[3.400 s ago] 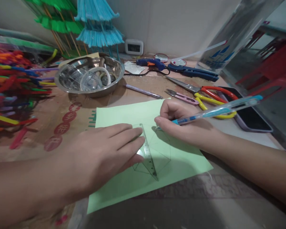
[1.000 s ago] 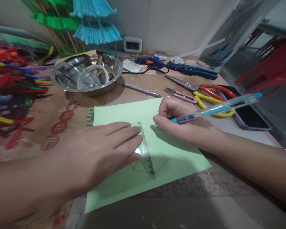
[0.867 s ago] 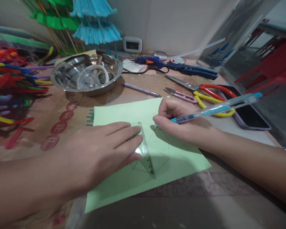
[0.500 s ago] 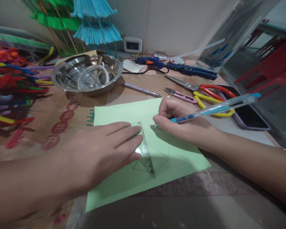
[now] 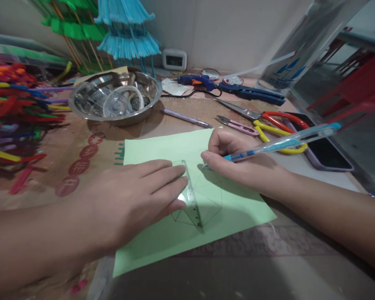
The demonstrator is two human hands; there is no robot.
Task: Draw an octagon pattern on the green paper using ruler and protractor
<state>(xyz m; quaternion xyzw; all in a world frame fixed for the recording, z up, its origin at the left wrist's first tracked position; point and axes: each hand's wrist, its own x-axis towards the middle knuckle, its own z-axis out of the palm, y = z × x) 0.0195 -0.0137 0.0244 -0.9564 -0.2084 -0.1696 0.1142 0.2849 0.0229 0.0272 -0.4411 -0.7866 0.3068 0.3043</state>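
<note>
A sheet of light green paper (image 5: 162,246) lies in front of me, with thin straight lines forming a many-sided figure. My left hand (image 5: 137,196) rests on it, fingers stretched out and pressing a clear ruler (image 5: 192,200) flat against the paper. The hand covers part of the ruler and the drawing. My right hand (image 5: 234,158) is closed around a clear and blue pen (image 5: 278,143). The pen leans far back to the right, its tip at the paper near the drawing's upper right, to the right of the ruler.
Behind the paper are a metal bowl (image 5: 115,93), a lilac pen (image 5: 187,118), pink snips (image 5: 236,125), red-and-yellow-handled scissors (image 5: 284,135) and a glue gun (image 5: 196,81). A phone (image 5: 328,150) lies right. Colourful pipe cleaners (image 5: 15,116) pile up left; a tall clear container (image 5: 290,62) stands back right.
Almost nothing differs. The view shifts very slightly; both hands, the ruler and the pen keep their places on the paper.
</note>
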